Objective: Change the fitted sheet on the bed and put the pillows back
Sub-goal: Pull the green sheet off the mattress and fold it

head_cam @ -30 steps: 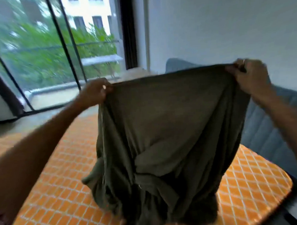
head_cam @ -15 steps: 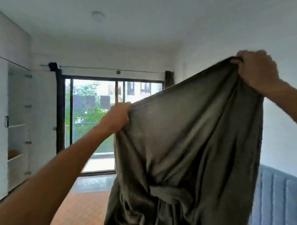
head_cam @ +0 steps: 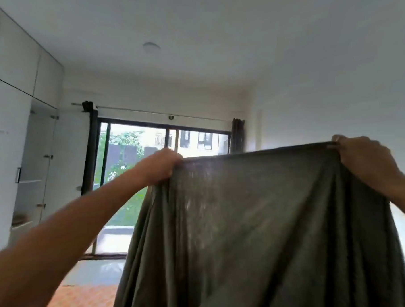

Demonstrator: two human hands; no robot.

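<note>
The left hand (head_cam: 160, 165) and right hand (head_cam: 364, 160) each grip, fingers curled, the top edge of the dark green sheet (head_cam: 258, 232), held up and spread.

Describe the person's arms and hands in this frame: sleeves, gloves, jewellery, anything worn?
Both forearms are bare as far as the frame shows: no sleeves, gloves or watch in view. The left hand and right hand are bare too. Motion blur softens the right hand, so a ring or other small item on the fingers cannot be confirmed. The upper arms are out of frame.
</note>
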